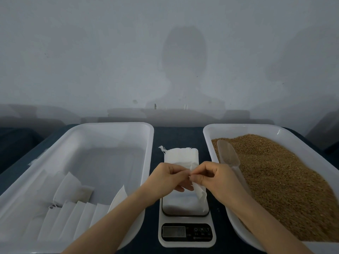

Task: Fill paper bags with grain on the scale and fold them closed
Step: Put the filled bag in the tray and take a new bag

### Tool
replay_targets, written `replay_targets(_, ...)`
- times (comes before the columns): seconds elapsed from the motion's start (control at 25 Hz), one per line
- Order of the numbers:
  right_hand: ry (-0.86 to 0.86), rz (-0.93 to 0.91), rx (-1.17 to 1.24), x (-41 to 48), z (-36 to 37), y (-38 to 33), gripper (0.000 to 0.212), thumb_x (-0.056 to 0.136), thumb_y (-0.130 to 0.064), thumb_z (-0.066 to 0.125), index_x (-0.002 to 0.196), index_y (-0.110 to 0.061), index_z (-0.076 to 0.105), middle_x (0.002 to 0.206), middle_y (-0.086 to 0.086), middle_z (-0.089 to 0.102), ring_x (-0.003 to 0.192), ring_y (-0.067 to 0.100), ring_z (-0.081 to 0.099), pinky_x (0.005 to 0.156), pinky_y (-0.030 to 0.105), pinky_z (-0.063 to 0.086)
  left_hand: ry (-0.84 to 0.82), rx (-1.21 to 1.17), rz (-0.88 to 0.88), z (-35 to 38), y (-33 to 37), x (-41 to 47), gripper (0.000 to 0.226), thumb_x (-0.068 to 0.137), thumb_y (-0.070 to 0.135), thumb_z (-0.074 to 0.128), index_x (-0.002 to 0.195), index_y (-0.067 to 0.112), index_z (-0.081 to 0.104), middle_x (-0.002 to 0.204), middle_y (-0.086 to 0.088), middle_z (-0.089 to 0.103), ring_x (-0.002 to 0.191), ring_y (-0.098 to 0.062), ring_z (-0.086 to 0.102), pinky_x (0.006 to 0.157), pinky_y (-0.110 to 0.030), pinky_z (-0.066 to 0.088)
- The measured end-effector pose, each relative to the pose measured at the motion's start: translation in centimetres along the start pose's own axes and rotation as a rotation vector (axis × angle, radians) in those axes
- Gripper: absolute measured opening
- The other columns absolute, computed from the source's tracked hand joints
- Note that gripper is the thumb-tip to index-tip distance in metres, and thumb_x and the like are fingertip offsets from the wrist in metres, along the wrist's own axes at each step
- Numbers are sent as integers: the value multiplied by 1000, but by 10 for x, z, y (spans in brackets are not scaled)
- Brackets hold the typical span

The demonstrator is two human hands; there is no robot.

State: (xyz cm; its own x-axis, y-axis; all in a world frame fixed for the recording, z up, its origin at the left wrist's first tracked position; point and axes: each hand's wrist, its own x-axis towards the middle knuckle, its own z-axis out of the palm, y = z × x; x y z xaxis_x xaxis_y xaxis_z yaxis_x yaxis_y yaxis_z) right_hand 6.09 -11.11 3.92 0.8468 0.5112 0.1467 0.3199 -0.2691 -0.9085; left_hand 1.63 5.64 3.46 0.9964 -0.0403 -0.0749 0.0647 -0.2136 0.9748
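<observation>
Both hands hold one empty white paper bag above the white digital scale. My left hand pinches the bag's top edge from the left, and my right hand pinches it from the right. The bag hangs limp below my fingers, over the scale's platform. Behind my hands a stack of empty white bags lies on the dark table. Brown grain fills the right white tray, with a clear plastic scoop lying on it.
The left white tray holds several filled, folded white bags along its near side. A grey wall rises just behind the table. The dark blue tabletop shows between the trays.
</observation>
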Motion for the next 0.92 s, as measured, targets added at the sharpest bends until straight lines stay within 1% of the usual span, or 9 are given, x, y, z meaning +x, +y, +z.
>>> replay_targets(0.12, -5, -7, -19, 0, 2, 1, 14, 75, -14, 77, 77, -25, 70, 79, -3, 72, 76, 10, 68, 75, 27, 56, 10, -4, -7, 0, -1, 1, 22, 95, 21, 54, 90, 12, 75, 81, -3, 75, 80, -17, 73, 68, -21, 55)
replay_targets(0.2, -8, -9, -17, 0, 3, 1, 13, 75, -14, 77, 77, -24, 70, 78, -3, 71, 76, 11, 68, 76, 30, 57, 17, 5, -7, -1, -1, 1, 20, 93, 20, 56, 86, 15, 75, 79, -2, 75, 78, -17, 73, 66, -19, 54)
replay_targets(0.28, -7, -15, 2, 0, 3, 2, 11, 75, -14, 77, 77, -23, 70, 77, -3, 71, 76, 11, 68, 75, 28, 56, 29, 6, -10, -1, -2, 1, 19, 90, 18, 58, 80, 18, 74, 75, -1, 74, 76, -17, 73, 63, -18, 53)
replay_targets(0.4, 32, -33, -21, 1, 2, 2, 10, 78, -19, 75, 77, -26, 68, 74, -6, 69, 71, 8, 65, 66, 19, 52, 68, 20, -4, -1, -3, 2, 17, 89, 17, 59, 77, 16, 72, 73, -1, 74, 73, -17, 73, 62, -17, 53)
replay_targets(0.48, 80, -78, -100, 0, 2, 3, 7, 80, -20, 73, 81, -24, 67, 72, -1, 65, 69, 10, 62, 63, 20, 51, 124, 66, 15, -1, -5, 4, 15, 87, 15, 60, 76, 15, 71, 71, 0, 74, 70, -15, 72, 61, -18, 54)
replay_targets(0.6, 123, -293, -339, -2, 4, 5, 7, 86, -10, 67, 87, -17, 70, 75, -10, 57, 68, 5, 56, 64, 14, 45, 282, 263, 107, 3, -8, 2, 14, 82, 16, 62, 69, 18, 67, 63, 4, 70, 61, -9, 67, 59, -17, 53)
replay_targets(0.68, 102, -365, -463, -4, 6, 6, 14, 88, -5, 61, 92, -13, 71, 83, -6, 51, 70, 4, 52, 64, 13, 41, 373, 435, 232, 7, -9, 0, 17, 82, 21, 67, 65, 21, 63, 61, 7, 65, 60, -10, 61, 57, -14, 49)
replay_targets(0.84, 81, -372, -572, -3, 8, 9, 20, 91, -2, 55, 101, -10, 70, 94, 0, 50, 75, 11, 52, 65, 22, 45, 466, 708, 384, 13, -5, -4, 14, 82, 31, 67, 71, 25, 63, 67, 16, 61, 59, -5, 55, 54, -15, 44)
replay_targets(0.92, 83, -352, -532, -3, 9, 10, 19, 91, -4, 56, 102, -9, 70, 93, -4, 53, 73, 4, 52, 65, 17, 44, 521, 791, 486, 15, -3, -5, 12, 79, 27, 70, 70, 21, 65, 66, 13, 60, 55, 1, 47, 50, -14, 41)
